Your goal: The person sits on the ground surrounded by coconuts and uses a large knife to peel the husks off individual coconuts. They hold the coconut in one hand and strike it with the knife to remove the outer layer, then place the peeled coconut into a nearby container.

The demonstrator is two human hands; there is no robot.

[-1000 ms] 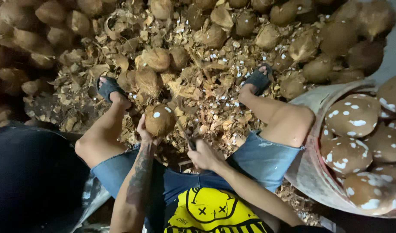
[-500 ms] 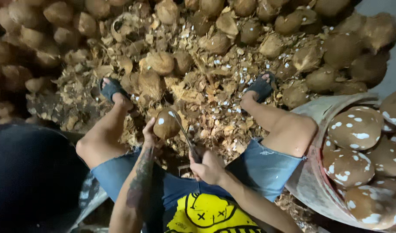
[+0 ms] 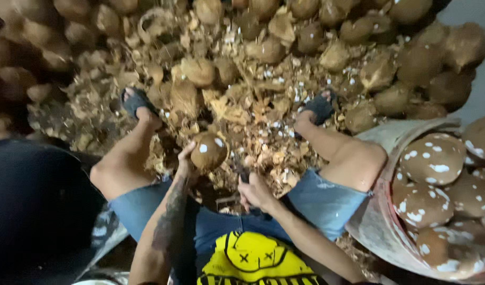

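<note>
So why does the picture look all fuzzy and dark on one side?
In the head view, the whole picture is soft with motion blur; the coconut in the left hand and the right hand look smeared. Light falls on the husk pile in the middle, while the left edge sinks into deep shadow. The peeled coconuts at right look brighter.

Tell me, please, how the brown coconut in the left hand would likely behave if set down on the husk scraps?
The coconut looks round, so it would probably roll. Its shell seems hard and stiff. The left hand cups it from the side, suggesting some weight, though that is uncertain.
</note>
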